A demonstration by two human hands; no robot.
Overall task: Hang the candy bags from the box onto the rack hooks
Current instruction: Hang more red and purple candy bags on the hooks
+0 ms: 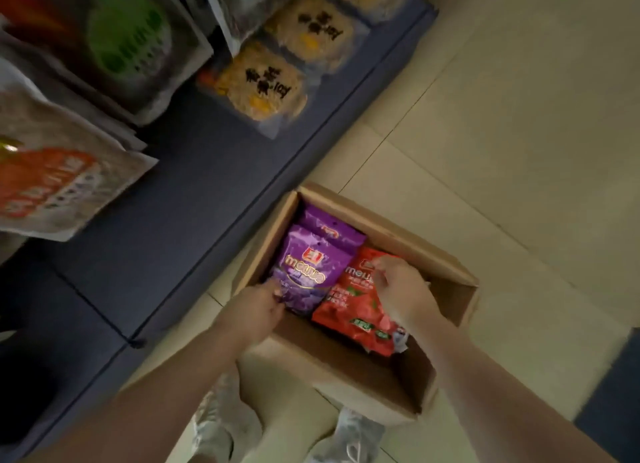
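An open cardboard box (388,234) stands on the floor in front of me. Inside lie purple candy bags (304,265), one on top of another, and a red candy bag (349,306) beside them on the right. My left hand (256,310) reaches into the box and pinches the lower left edge of the top purple bag. My right hand (401,289) grips the upper right part of the red bag. The rack's hooks are not visible; only bags hanging on the rack show at the upper left.
A dark blue rack base (194,199) runs diagonally left of the box. Hanging snack bags (263,85) and larger pouches (59,185) fill the upper left. Beige floor tiles (502,133) lie to the right. My shoes (349,435) show at the bottom.
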